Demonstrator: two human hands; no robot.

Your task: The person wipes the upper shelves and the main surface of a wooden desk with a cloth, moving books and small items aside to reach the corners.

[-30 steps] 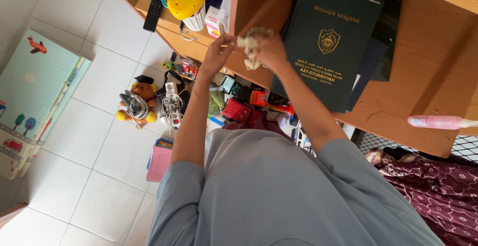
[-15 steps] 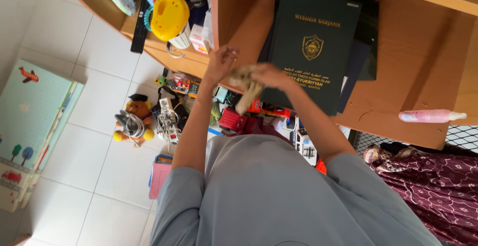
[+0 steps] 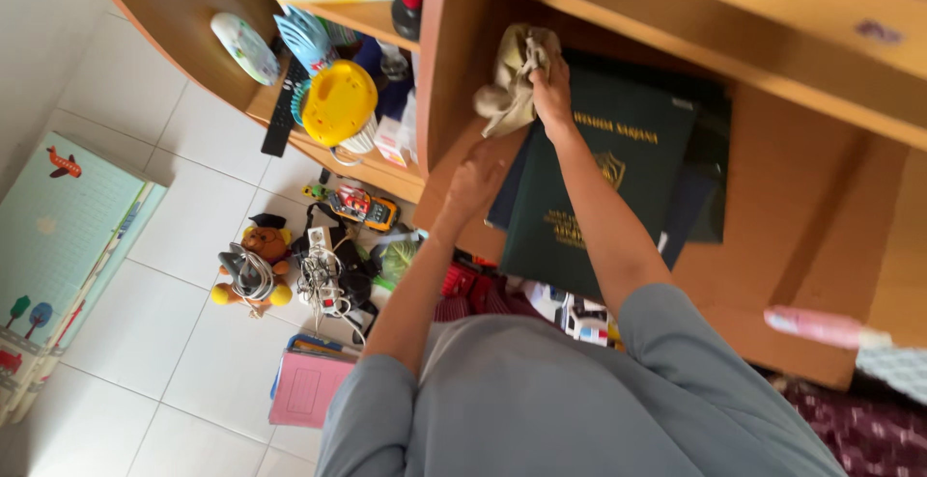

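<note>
The right hand (image 3: 552, 86) is gripping a beige cloth (image 3: 514, 79) against the shelf's upright panel, just above the dark green folder (image 3: 599, 182). The left hand (image 3: 475, 178), fingers curled and empty, is resting beside the folder's left edge.

A crumpled beige cloth (image 3: 514, 79), perhaps a rag, hangs bunched above the shelf's back corner.

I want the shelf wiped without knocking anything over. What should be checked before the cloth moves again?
1. Right hand grips the beige cloth: ok.
2. Left hand rests on the wooden shelf edge: ok.
3. Green book lies flat: ok.
4. Surface under the book reachable: not ok, the book covers it.
5. Pink bottle far from the cloth: ok.
6. Dust left: cannot tell.
</note>
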